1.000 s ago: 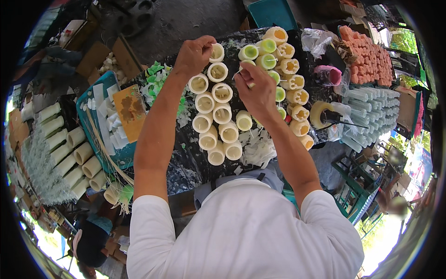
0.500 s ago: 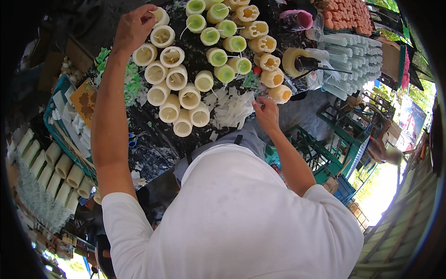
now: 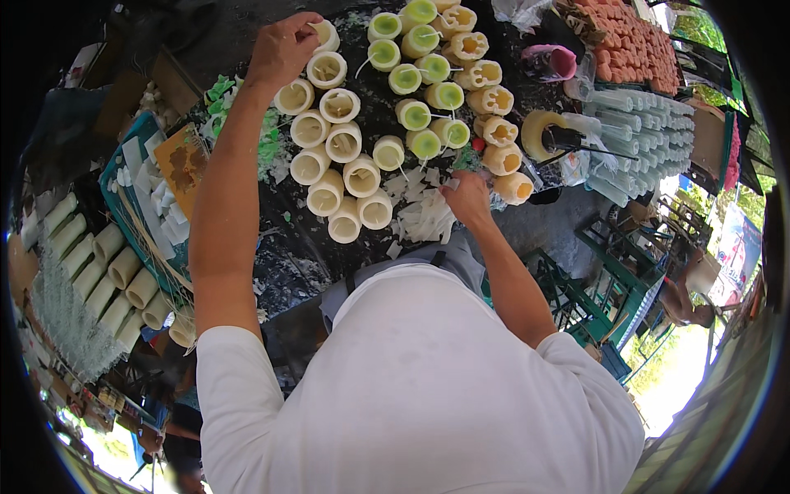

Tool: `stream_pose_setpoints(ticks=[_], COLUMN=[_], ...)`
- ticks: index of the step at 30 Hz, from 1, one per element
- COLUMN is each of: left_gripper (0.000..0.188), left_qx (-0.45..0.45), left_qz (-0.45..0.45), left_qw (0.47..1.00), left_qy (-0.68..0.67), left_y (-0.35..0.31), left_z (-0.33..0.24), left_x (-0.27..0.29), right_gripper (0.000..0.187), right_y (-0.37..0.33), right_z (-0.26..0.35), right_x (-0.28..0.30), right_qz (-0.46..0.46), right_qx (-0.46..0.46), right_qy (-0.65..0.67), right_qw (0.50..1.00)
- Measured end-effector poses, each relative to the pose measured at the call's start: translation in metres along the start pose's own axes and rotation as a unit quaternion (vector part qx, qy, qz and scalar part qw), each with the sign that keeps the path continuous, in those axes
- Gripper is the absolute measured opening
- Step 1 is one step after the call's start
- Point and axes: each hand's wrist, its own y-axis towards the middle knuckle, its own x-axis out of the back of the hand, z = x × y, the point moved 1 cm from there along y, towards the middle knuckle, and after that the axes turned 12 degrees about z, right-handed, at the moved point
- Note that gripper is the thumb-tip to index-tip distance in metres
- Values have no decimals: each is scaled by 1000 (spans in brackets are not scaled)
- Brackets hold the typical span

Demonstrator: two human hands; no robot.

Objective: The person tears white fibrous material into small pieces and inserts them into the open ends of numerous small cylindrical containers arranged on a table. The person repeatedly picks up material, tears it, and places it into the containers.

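At the far end of a double row of hollow cream wax cups [image 3: 343, 142], my left hand [image 3: 285, 48] has its fingers pinched at the rim of the farthest cup [image 3: 326, 36]. Whatever lies between those fingertips is too small to make out. My right hand [image 3: 467, 198] is low over the right edge of a pile of white wax strips [image 3: 424, 216], fingers curled together, their contents hidden. Thin white wicks show in several cups. Just right of them stand cups filled with green wax [image 3: 405, 79], long wicks hanging over their rims.
Cream cups with scalloped rims and orange insides [image 3: 492, 100] line the right side. Beyond are a pink cup [image 3: 549, 62], a tape roll [image 3: 543, 135], rows of clear glass tubes [image 3: 634, 132] and stacked orange blocks [image 3: 629, 41]. At left sits a teal tray [image 3: 123, 156] beside cream cylinders [image 3: 123, 267].
The whole scene has shifted rightward in the picture. My left hand stays at the same far cup. Relative to the white strips, my right hand has moved slightly left, over their edge.
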Motion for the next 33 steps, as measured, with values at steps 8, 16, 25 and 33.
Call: stream_pose_setpoints(ticks=[8,16,25,33], left_gripper=[30,27,24,24], left_qx=[3,62,-24,44], left_qz=[-68,-93,66,-49], left_qw=[998,994,981,996], left_qy=[-1,-5,-178,-65], left_y=[-29,-78,-181,-146], left_z=[10,-22,-179,-142], left_x=[9,18,-64,-39], right_gripper=[48,35,23,32], right_y=[5,28,-11,-74], right_z=[-40,-33,-39,21], right_x=[8,20,40,76], right_qz=[47,84,-55,-15], right_qx=[254,335,377,187], right_qy=[-161,-242,-97,147], right_qw=[953,907,919,971])
